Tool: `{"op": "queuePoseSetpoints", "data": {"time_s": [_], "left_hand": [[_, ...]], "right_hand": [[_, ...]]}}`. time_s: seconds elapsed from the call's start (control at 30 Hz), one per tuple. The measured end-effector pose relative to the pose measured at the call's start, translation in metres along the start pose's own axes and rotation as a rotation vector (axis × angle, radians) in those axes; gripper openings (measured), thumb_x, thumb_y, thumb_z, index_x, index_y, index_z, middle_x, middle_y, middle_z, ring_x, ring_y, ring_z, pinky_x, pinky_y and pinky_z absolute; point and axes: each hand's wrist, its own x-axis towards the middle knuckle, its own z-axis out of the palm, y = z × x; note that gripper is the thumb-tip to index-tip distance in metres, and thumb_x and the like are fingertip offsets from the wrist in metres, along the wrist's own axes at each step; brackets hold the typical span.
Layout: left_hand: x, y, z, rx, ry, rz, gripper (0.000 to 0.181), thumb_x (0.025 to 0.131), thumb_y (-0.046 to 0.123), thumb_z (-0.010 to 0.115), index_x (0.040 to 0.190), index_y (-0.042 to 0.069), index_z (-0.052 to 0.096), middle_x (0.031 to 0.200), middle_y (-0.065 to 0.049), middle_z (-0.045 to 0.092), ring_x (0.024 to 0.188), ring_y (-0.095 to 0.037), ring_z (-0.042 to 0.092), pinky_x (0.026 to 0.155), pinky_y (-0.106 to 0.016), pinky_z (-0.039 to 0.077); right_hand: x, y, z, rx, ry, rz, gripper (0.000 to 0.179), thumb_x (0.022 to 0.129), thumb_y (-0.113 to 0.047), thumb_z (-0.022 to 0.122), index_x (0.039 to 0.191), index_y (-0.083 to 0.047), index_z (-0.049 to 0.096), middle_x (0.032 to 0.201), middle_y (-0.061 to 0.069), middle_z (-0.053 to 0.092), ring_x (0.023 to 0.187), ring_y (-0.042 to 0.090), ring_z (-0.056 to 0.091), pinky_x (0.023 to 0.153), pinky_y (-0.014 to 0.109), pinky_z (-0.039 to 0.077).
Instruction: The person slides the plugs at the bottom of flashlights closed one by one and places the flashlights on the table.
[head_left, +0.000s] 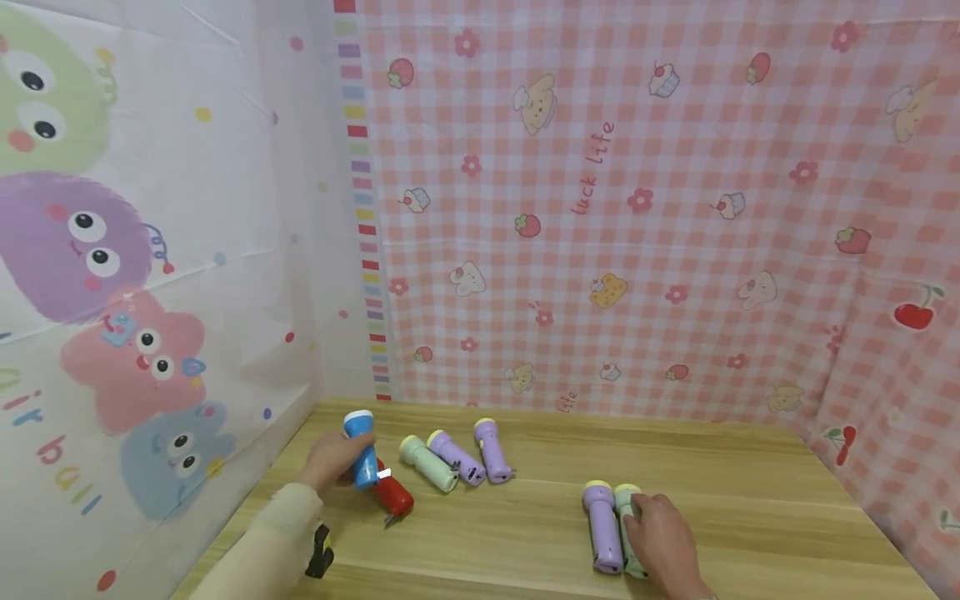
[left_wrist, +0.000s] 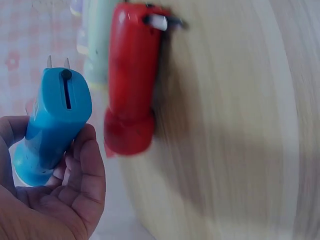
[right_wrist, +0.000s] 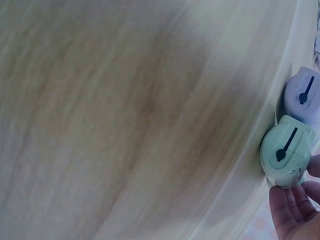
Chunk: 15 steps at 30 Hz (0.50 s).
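My left hand [head_left: 334, 463] grips a blue flashlight [head_left: 362, 450] by its body, white-rimmed head up. In the left wrist view the blue flashlight [left_wrist: 59, 105] shows its slotted tail end, two metal plug prongs sticking out. Beside it lies a red flashlight [head_left: 394, 495], its prongs also out. Over at the right, my right hand [head_left: 664, 537] holds a light green flashlight [head_left: 628, 505] between thumb and fingers. A purple flashlight [head_left: 602, 528] lies right alongside it. The right wrist view shows the green flashlight's slotted end [right_wrist: 287, 150], with no prongs standing out.
Toward the back left of the wooden table [head_left: 525, 542] lie another green flashlight [head_left: 429, 463] and two purple ones, one slanted [head_left: 457, 458] and one more upright [head_left: 492, 451]. Printed cloths hang behind [head_left: 637, 250] and at the left side [head_left: 247, 250].
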Motion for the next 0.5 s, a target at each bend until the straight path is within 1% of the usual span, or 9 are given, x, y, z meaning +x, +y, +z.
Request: {"op": "queuePoseSetpoints", "data": {"time_s": [0.1, 0.17, 0.3, 0.43, 0.5], "left_hand": [[-0.001, 0.006, 0.01, -0.022, -0.017, 0.011, 0.051, 0.091, 0.032, 0.062, 0.107, -0.016, 0.054, 0.093, -0.024, 0.062, 0.073, -0.025, 0.064, 0.064, -0.041, 0.059], [-0.003, 0.01, 0.016, -0.037, -0.027, 0.017, 0.051, 0.091, 0.032, 0.063, 0.108, -0.015, 0.054, 0.093, -0.023, 0.062, 0.074, -0.025, 0.064, 0.066, -0.041, 0.059], [-0.007, 0.019, 0.026, -0.058, -0.056, 0.014, 0.051, 0.091, 0.033, 0.063, 0.108, -0.014, 0.055, 0.094, -0.021, 0.063, 0.077, -0.025, 0.064, 0.067, -0.039, 0.058], [-0.012, 0.026, 0.034, -0.083, -0.102, 0.001, 0.054, 0.092, 0.035, 0.063, 0.113, -0.014, 0.054, 0.096, -0.021, 0.064, 0.081, -0.025, 0.065, 0.068, -0.037, 0.057], [-0.015, 0.03, 0.038, -0.102, -0.123, 0.001, 0.055, 0.092, 0.034, 0.064, 0.114, -0.014, 0.053, 0.096, -0.021, 0.065, 0.08, -0.025, 0.066, 0.068, -0.038, 0.058]], "right_hand": [[0.001, -0.001, 0.001, 0.0, -0.007, 0.012, 0.028, 0.086, -0.01, 0.069, 0.109, 0.007, 0.068, 0.092, 0.018, 0.063, 0.088, 0.035, 0.063, 0.074, 0.054, 0.051], [0.001, -0.001, 0.001, -0.004, -0.012, 0.02, 0.032, 0.086, -0.011, 0.07, 0.113, 0.006, 0.068, 0.095, 0.019, 0.063, 0.091, 0.037, 0.063, 0.075, 0.055, 0.051], [0.002, 0.001, 0.002, -0.008, -0.015, 0.027, 0.03, 0.086, -0.011, 0.069, 0.112, 0.004, 0.068, 0.095, 0.018, 0.064, 0.091, 0.036, 0.064, 0.074, 0.055, 0.052], [0.002, 0.0, 0.002, -0.004, -0.013, 0.03, 0.03, 0.086, -0.011, 0.069, 0.112, 0.005, 0.068, 0.095, 0.018, 0.064, 0.09, 0.035, 0.063, 0.074, 0.054, 0.052], [0.001, -0.001, 0.001, -0.003, -0.01, 0.032, 0.032, 0.086, -0.011, 0.069, 0.112, 0.006, 0.068, 0.095, 0.019, 0.064, 0.089, 0.034, 0.064, 0.074, 0.053, 0.052]]}}
